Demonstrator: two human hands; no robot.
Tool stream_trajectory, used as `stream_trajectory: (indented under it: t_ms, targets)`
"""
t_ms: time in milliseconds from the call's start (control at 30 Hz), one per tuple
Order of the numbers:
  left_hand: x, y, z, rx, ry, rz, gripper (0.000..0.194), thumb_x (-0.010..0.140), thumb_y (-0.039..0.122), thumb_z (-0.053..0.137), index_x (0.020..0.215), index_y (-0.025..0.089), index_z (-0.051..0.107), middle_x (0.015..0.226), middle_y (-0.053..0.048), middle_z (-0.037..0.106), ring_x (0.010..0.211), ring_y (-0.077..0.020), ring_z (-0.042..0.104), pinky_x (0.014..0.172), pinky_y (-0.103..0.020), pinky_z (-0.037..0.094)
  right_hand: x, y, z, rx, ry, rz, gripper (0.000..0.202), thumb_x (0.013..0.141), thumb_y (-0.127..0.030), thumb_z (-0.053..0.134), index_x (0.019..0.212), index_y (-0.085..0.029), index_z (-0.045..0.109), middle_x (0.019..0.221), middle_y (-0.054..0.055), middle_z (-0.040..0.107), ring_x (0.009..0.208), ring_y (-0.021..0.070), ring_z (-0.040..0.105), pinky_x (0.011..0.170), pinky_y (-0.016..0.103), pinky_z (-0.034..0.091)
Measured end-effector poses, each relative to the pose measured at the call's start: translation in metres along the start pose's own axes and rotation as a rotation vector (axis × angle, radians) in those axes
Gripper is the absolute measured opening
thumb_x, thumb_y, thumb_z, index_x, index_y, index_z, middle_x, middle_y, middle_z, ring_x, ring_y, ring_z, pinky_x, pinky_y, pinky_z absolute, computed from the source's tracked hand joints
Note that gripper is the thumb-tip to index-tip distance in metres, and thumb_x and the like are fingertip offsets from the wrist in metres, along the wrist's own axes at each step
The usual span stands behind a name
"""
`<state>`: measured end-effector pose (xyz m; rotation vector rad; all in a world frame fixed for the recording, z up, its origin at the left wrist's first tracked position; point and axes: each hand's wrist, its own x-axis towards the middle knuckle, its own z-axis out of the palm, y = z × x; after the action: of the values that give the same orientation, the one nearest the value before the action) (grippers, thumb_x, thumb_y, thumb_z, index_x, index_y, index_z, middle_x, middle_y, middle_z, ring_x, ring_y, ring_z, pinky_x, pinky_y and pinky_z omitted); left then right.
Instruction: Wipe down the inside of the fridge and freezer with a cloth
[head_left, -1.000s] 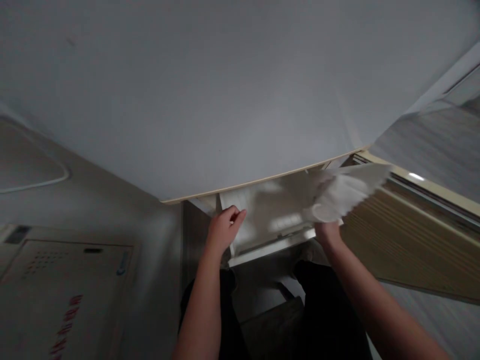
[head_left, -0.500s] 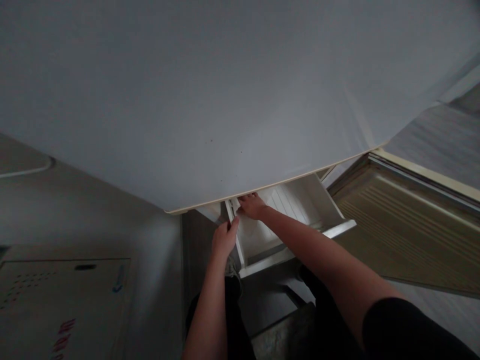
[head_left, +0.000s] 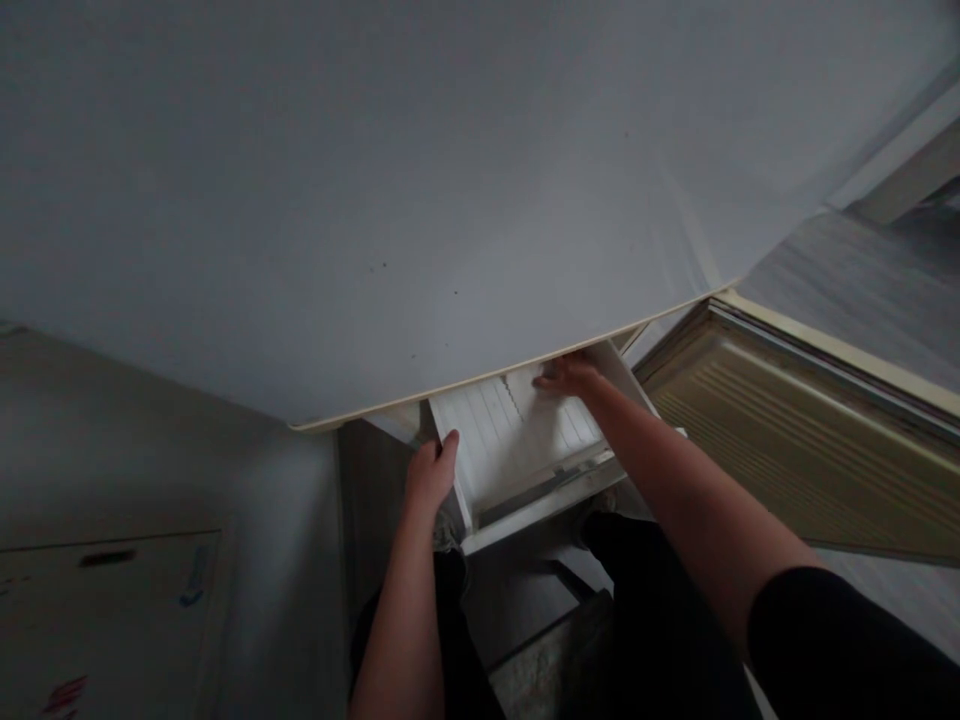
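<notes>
A white drawer (head_left: 487, 450) with a ribbed bottom is pulled out from under the front edge of a tall white refrigerator (head_left: 480, 200). My left hand (head_left: 431, 472) is closed round the drawer's left side wall, thumb on top. My right hand (head_left: 570, 376) is inside, near the back right corner, pressing on a thin white sheet with a jagged edge, seemingly a paper towel (head_left: 531, 400). Some fingertips are hard to make out in the dim light.
The open refrigerator door (head_left: 795, 430) with its ribbed, yellowish inner panel stands at right. A pale wall panel (head_left: 105, 630) with red and blue marks is at lower left. My legs and shoes are under the drawer, beside a dark-edged mat (head_left: 551, 660).
My right hand has moved from the drawer's left side to its back right, and the white sheet has moved with it. My left hand still grips the left wall. The view has shifted slightly.
</notes>
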<state>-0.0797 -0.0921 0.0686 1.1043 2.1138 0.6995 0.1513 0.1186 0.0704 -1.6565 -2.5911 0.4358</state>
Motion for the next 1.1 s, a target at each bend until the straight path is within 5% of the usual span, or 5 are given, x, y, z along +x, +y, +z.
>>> stream_trajectory:
  t_ms: [267,467,633,933,1100]
  targets:
    - [0.004,-0.005,0.003,-0.152,-0.004,0.021,0.053,0.08,0.07,0.042,0.066,0.023,0.061,0.069,-0.01,0.069,0.078,-0.0305,0.069,0.074,-0.037,0.047,0.001,-0.08,0.043,-0.078,-0.232,-0.183,0.114,0.082,-0.085,0.054,0.166,-0.013,0.024,0.169,0.024,0.009,0.155,0.0513,0.0,0.119,0.074,0.0]
    - [0.005,-0.005,0.007,-0.172,0.065,0.036,0.053,0.078,0.07,0.043,0.06,0.024,0.059,0.062,-0.008,0.064,0.074,-0.0285,0.065,0.071,-0.036,0.046,0.006,-0.125,0.058,-0.182,-0.364,-0.361,0.12,0.079,-0.075,0.067,0.168,-0.019,0.009,0.171,0.021,0.002,0.156,0.0486,-0.001,0.12,0.073,0.0]
    - [0.003,-0.007,0.007,-0.209,0.055,0.033,0.052,0.079,0.071,0.044,0.059,0.024,0.055,0.06,-0.006,0.061,0.071,-0.0266,0.063,0.068,-0.035,0.044,0.009,-0.09,0.051,-0.13,-0.325,-0.267,0.122,0.074,-0.08,0.068,0.168,-0.027,0.012,0.172,0.014,0.005,0.158,0.0443,-0.002,0.123,0.068,0.001]
    - [0.005,-0.009,0.006,-0.17,0.033,0.04,0.051,0.08,0.069,0.044,0.063,0.022,0.057,0.062,-0.004,0.06,0.071,-0.0253,0.062,0.069,-0.035,0.044,0.0,0.027,0.015,-0.109,-0.233,0.091,0.125,0.074,-0.08,0.068,0.169,-0.022,0.009,0.173,0.014,-0.004,0.158,0.044,-0.005,0.127,0.059,0.008]
    - [0.005,-0.006,0.006,-0.193,0.031,0.03,0.05,0.08,0.066,0.045,0.062,0.022,0.058,0.061,-0.006,0.062,0.078,-0.028,0.066,0.071,-0.035,0.047,-0.001,0.017,0.018,-0.142,-0.25,0.066,0.142,0.063,-0.08,0.077,0.167,-0.011,0.011,0.171,0.023,-0.004,0.155,0.0517,-0.006,0.124,0.067,0.006]
